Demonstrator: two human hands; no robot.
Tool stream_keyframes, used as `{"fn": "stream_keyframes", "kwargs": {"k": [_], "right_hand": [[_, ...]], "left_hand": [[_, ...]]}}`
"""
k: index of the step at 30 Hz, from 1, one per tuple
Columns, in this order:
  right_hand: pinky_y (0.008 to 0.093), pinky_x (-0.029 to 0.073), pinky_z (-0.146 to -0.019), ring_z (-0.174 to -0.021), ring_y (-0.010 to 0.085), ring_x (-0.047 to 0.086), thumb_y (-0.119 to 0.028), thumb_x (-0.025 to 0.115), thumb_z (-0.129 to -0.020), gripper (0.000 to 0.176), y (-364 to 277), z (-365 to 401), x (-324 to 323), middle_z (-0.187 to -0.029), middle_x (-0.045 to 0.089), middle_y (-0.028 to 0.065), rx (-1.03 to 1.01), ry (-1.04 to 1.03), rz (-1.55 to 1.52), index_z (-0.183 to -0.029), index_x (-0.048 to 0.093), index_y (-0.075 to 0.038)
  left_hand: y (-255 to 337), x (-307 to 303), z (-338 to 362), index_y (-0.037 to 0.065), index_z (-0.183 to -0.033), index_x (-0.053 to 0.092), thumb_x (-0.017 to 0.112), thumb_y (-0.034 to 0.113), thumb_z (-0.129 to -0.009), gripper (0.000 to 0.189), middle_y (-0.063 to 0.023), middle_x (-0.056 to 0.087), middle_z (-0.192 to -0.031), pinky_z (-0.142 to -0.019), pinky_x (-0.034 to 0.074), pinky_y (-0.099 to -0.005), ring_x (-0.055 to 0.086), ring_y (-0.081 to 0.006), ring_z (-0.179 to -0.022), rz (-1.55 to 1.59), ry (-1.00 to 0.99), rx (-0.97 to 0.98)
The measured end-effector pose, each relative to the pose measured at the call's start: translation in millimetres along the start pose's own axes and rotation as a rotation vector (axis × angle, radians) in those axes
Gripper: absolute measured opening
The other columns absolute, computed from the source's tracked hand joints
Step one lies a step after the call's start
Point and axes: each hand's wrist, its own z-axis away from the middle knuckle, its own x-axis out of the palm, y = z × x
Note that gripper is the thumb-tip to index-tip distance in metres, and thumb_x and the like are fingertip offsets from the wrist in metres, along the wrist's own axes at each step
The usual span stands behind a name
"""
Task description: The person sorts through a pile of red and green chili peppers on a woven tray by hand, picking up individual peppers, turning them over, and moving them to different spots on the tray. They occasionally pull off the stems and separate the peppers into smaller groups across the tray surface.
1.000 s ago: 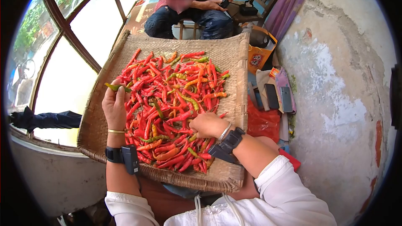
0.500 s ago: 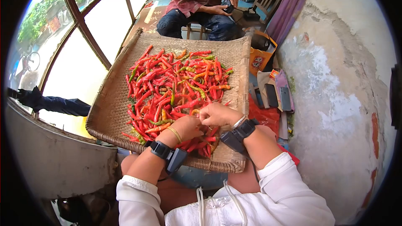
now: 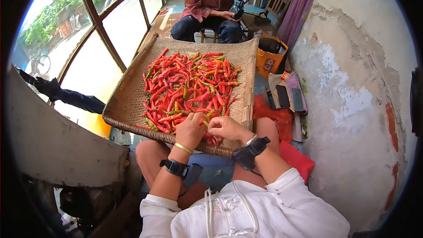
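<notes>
A heap of chili peppers, mostly red with some green and orange, lies on a square woven tray. Over the near edge of the heap, my left hand has its fingers bent and closed. Close beside it on the right, my right hand is closed in a pinch, its fingertips facing those of the left. Whatever sits between the fingers is hidden by the hands and blends with the peppers behind. Each wrist carries a bangle and a black strapped device.
Across the tray sits a person holding a dark object. To the right are a yellow box bag, phones and red plastic. A folded dark umbrella juts in at left; a rough wall stands right.
My hands have drawn slightly apart and stay low over the heap's near edge. The view has shifted, so the tray appears higher. The seated person's one hand has lifted off the dark object.
</notes>
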Motion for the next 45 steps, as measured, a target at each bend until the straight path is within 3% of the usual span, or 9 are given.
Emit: {"fn": "stream_keyframes", "kwargs": {"k": [4, 10, 17, 20, 25, 29, 31, 35, 45], "right_hand": [[0.0212, 0.041, -0.047, -0.053, 0.0058, 0.049, -0.012, 0.057, -0.085, 0.010, -1, 5, -2, -0.063, 0.054, -0.0003, 0.043, -0.018, 0.004, -0.082, 0.057, -0.002], [0.0215, 0.041, -0.047, -0.052, 0.0065, 0.050, -0.011, 0.057, -0.084, 0.009, 16, 5, 5, -0.064, 0.055, 0.0009, 0.066, -0.056, 0.010, -0.084, 0.057, -0.002], [0.0317, 0.047, -0.060, -0.064, 0.0197, 0.061, -0.021, 0.064, -0.076, 0.037, 25, 7, 2, -0.071, 0.063, 0.0087, -0.105, 0.398, 0.349, -0.107, 0.055, -0.002], [0.0329, 0.048, -0.066, -0.072, 0.0241, 0.062, -0.026, 0.062, -0.077, 0.031, 33, 9, -6, -0.079, 0.064, 0.0131, -0.131, 0.358, 0.532, -0.096, 0.060, -0.002], [0.0340, 0.048, -0.069, -0.077, 0.0259, 0.062, -0.025, 0.063, -0.076, 0.028, 26, 9, -6, -0.082, 0.064, 0.0134, -0.085, 0.288, 0.501, -0.092, 0.062, -0.002], [0.0368, 0.046, -0.077, -0.088, 0.0294, 0.059, -0.024, 0.062, -0.077, 0.029, 24, 12, -2, -0.090, 0.061, 0.0163, -0.075, 0.213, 0.669, -0.096, 0.061, -0.002], [0.0379, 0.045, -0.081, -0.093, 0.0318, 0.057, -0.023, 0.062, -0.077, 0.034, 27, 10, -3, -0.097, 0.058, 0.0177, -0.063, 0.180, 0.673, -0.104, 0.058, -0.003], [0.0377, 0.044, -0.084, -0.096, 0.0329, 0.054, -0.020, 0.062, -0.075, 0.045, 39, 11, 1, -0.105, 0.052, 0.0190, -0.085, 0.110, 0.807, -0.116, 0.050, -0.005], [0.0392, 0.047, -0.074, -0.087, 0.0328, 0.055, -0.006, 0.058, -0.072, 0.032, 17, 8, 3, -0.090, 0.052, 0.0152, -0.214, 0.228, 0.984, -0.104, 0.053, -0.005]], "left_hand": [[1, 9, -2, 0.012, -0.086, 0.059, 0.061, 0.018, -0.072, 0.015, -0.0084, 0.053, -0.094, -0.057, 0.049, -0.0378, 0.059, -0.0291, -0.067, -0.102, 0.148, -0.025], [-16, 23, 2, 0.008, -0.080, 0.062, 0.059, 0.022, -0.075, 0.016, -0.0151, 0.061, -0.079, -0.061, 0.048, -0.0427, 0.060, -0.0323, -0.071, -0.019, -0.233, -0.054], [-25, 21, 1, 0.004, -0.080, 0.065, 0.066, 0.025, -0.071, 0.023, -0.0176, 0.061, -0.072, -0.065, 0.048, -0.0390, 0.061, -0.0328, -0.070, 0.156, -0.132, -0.212], [-42, 27, -8, -0.001, -0.081, 0.064, 0.068, 0.019, -0.074, 0.021, -0.0058, 0.061, -0.062, -0.051, 0.045, -0.0276, 0.056, -0.0105, -0.055, 0.392, -0.169, -0.323], [-57, -15, -42, 0.000, -0.081, 0.064, 0.064, 0.016, -0.080, 0.015, -0.0002, 0.058, -0.060, -0.044, 0.041, -0.0212, 0.053, -0.0066, -0.053, 0.487, -0.116, -0.391], [-87, -30, -65, -0.003, -0.100, 0.057, 0.061, 0.024, -0.081, 0.033, -0.0084, 0.064, -0.073, -0.052, 0.046, -0.0276, 0.058, -0.0144, -0.055, 0.874, 0.269, -0.519], [-89, -20, -58, -0.002, -0.109, 0.051, 0.060, 0.029, -0.082, 0.042, -0.0137, 0.063, -0.078, -0.061, 0.048, -0.0344, 0.062, -0.0266, -0.067, 0.307, 0.357, -0.379], [-54, 7, -17, 0.006, -0.098, 0.060, 0.065, 0.029, -0.072, 0.035, -0.0139, 0.062, -0.088, -0.078, 0.045, -0.0411, 0.058, -0.0315, -0.085, -0.086, -0.297, 0.056], [-45, 12, -4, 0.018, -0.100, 0.063, 0.070, 0.025, -0.065, 0.037, -0.0106, 0.056, -0.097, -0.081, 0.045, -0.0385, 0.054, -0.0298, -0.094, -0.111, -0.365, -0.044]]}}
